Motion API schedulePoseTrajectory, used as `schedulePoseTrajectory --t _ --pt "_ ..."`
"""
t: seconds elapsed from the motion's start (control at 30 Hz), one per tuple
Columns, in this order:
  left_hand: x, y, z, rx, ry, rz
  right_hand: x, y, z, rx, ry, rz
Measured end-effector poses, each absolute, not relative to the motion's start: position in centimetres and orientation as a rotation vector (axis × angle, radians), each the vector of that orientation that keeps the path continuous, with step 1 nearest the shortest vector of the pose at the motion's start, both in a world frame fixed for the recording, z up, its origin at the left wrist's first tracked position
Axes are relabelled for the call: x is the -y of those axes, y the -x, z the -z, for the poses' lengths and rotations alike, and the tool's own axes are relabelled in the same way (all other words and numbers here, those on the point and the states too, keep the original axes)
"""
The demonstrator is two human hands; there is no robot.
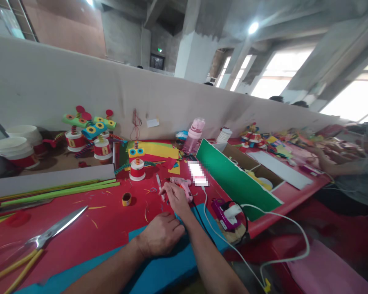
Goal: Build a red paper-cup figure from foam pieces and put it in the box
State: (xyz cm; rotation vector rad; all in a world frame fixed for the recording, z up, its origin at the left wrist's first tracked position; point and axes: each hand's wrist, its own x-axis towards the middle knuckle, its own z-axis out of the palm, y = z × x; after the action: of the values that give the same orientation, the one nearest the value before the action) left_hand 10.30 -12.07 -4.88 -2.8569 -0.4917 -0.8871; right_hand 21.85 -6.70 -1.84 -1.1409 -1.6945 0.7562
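Observation:
My left hand [163, 233] rests on blue paper [184, 265] at the table's front, its fingers curled under. What they hold, if anything, is hidden. Just beyond it, my right hand [176, 197] reaches left with bent fingers somewhat apart, its fingertips at a slim white pen-like stick [158, 183] lying on the red table. A pink glue gun [187, 191] lies right behind and beside that hand. Farther back stands a paper-cup figure [137, 169] with a yellow head, blue eyes and springy paper arms. A small yellow paper ring [126, 199] sits to the left.
Large scissors [52, 232] lie open at left, near green paper strips [64, 192]. Finished cup figures [102, 149] and white cups [12, 151] fill a box. A lit phone [198, 173], green-sided box [230, 175], purple power strip [225, 214] and white cable [303, 232] are at right. Another person [352, 171] sits beyond.

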Motion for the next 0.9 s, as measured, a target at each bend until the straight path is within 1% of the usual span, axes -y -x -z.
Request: schedulePoseTrajectory --t 0.2,0.37,0.43,0.77,0.9 --pt "12.1 -10.2 4.4 0.564 2.904 0.859 6.8 -22.1 1.5 1.812 1.208 -0.626" --pt "12.0 -10.2 4.3 0.546 2.909 0.846 6.6 -22.6 1.6 1.839 1.382 -0.210" --pt "12.0 -10.3 4.4 0.541 2.898 0.861 6.4 -22.7 1.6 1.833 1.410 -0.125" --pt "11.9 -10.3 4.1 0.492 2.914 0.881 5.9 -22.8 3.1 1.810 1.390 -0.188" --pt "12.1 -10.4 4.2 0.481 2.891 0.929 5.5 -22.2 2.5 1.804 1.342 -0.286"
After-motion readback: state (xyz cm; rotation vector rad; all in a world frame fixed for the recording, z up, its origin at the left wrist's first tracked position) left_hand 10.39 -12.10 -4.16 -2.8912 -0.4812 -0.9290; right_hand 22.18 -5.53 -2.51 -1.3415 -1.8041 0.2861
